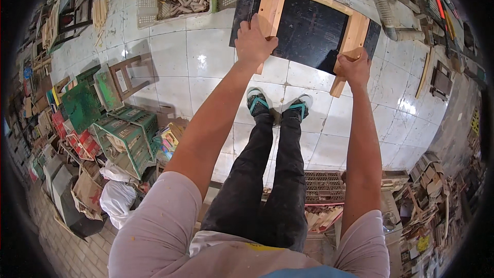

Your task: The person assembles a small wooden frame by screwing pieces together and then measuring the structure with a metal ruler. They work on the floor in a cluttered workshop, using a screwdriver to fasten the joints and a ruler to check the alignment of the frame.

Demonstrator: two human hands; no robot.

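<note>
Head view: a person stands on a tiled floor, both arms stretched forward to a wooden frame with a black panel set in it.
Left hand: grip closed over the frame's left rail, fingers curled on the wood, thumb on the near side.
Right hand: grip wrapped round the right rail near its lower end; a short stub of wood sticks out below the fist.
Frame: between the two hands, tilted, just beyond the feet.
Panel: fills the space between the two grips, glossy and dark.
Left of the left grip: green crates, well apart, and a small wooden chair.
Beyond the left grip: a white basket of wooden pegs.
</note>
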